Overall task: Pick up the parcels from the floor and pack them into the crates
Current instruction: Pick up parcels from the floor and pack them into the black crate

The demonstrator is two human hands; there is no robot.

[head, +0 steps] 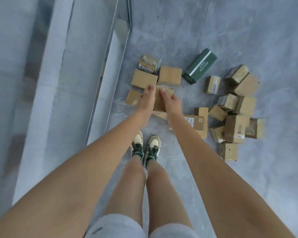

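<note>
both hands, left (147, 96) and right (169, 98), gripping one taped cardboard parcel (159, 100), more parcels (234, 117) scattered on grey floor (213, 31)

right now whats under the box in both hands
Under the held box, a flat cardboard piece pokes out toward the feet. The hands and box cover the rest.

Your floor (213, 23) is grey-blue with faint pale veining like marble. The parcels (169, 74) on it are plain brown cardboard; several carry glossy clear tape, and one (191, 121) bears a white label with a red mark. The long box (199, 66) is dark green with a white stripe and white lettering. Your shoes (144, 148) are cream with dark green laces. Your shorts (113, 225) are light grey.
</note>
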